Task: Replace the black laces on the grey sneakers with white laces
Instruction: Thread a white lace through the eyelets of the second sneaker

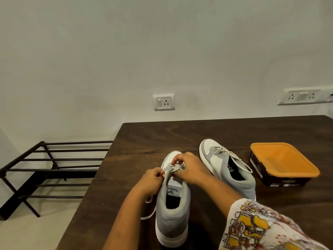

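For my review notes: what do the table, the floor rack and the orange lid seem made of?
Table: wood or wood-look laminate; dark brown with visible grain swirls and a dull sheen. Rack: probably metal; thin black rods and bars, matte. Orange lid: likely plastic; smooth, evenly coloured, with a moulded recess.

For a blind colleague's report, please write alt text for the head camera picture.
A person's left hand and right hand pinch the white lace at the front eyelets of a grey sneaker on a dark wooden table. A second sneaker, laced in white, stands to its right, next to an orange-topped box; a black metal rack stands left of the table.
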